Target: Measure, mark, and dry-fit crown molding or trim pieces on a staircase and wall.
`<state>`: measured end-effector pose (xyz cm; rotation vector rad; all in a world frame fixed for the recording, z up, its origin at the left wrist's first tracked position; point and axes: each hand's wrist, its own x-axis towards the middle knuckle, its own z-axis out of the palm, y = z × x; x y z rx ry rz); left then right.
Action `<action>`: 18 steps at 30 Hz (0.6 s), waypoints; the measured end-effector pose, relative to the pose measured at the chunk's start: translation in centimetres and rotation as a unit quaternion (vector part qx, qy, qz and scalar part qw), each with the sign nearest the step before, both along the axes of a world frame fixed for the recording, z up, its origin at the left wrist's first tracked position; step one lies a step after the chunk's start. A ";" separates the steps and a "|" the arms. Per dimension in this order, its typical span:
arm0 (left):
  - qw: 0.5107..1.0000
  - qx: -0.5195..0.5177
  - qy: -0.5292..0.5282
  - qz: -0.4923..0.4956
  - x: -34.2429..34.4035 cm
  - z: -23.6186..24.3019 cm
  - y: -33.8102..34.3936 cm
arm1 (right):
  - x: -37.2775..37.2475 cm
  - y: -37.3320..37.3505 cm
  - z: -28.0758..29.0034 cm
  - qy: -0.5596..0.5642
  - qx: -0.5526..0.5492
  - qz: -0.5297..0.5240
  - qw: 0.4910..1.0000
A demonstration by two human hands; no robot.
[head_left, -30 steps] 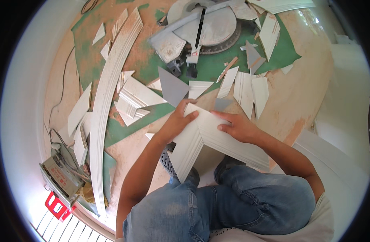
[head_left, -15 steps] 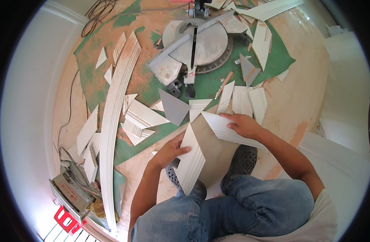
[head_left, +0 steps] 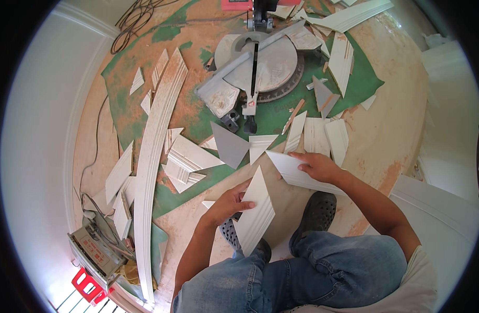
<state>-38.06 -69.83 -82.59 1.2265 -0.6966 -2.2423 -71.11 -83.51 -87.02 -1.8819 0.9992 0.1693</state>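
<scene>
With the middle of the view as the clock's hub, the left hand (head_left: 230, 204) is at six o'clock, pinching a mitre-cut white moulding piece (head_left: 256, 211) by its edge, thumb laid on the upper face and fingers mostly hidden beneath; this piece leans toward one o'clock with its sharp tip uppermost. The right hand (head_left: 319, 168), just past three o'clock, grips a second white moulding length (head_left: 294, 173) near its pointed end, which aims toward ten; its other end disappears under the forearm. The two tips lie near each other, a gap showing between them. A dark grey offcut (head_left: 230, 145) rests close to the hub, and a cluster of pale offcuts (head_left: 316, 136) sits between two and three. At twelve stands the mitre saw (head_left: 273, 68), on a dusty green sheet (head_left: 368, 81). A long curved moulding strip (head_left: 149, 161) runs down the nine o'clock side. At eight is a metal-cased unit (head_left: 96, 253), with a red plastic object (head_left: 88, 287) just below it; toward eleven lies a coiled dark cable (head_left: 127, 26). A grey perforated clog (head_left: 321, 211) is at four.
</scene>
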 end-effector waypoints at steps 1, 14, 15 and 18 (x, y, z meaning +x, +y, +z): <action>1.000 -0.003 0.004 0.007 -0.1 -0.1 0.1 | 0.0 0.0 -0.1 0.000 -0.002 -0.001 1.000; 0.968 -0.071 -0.232 0.067 2.4 0.9 -3.9 | -1.0 0.0 -1.6 -0.028 -0.038 -0.027 0.999; 0.953 -0.164 -0.221 0.124 3.1 0.2 -4.6 | -0.5 -0.1 -1.4 -0.018 -0.043 -0.027 0.999; 0.842 -0.342 -0.417 0.028 5.0 1.6 -8.4 | 0.1 -0.3 -0.5 0.004 -0.051 -0.039 0.998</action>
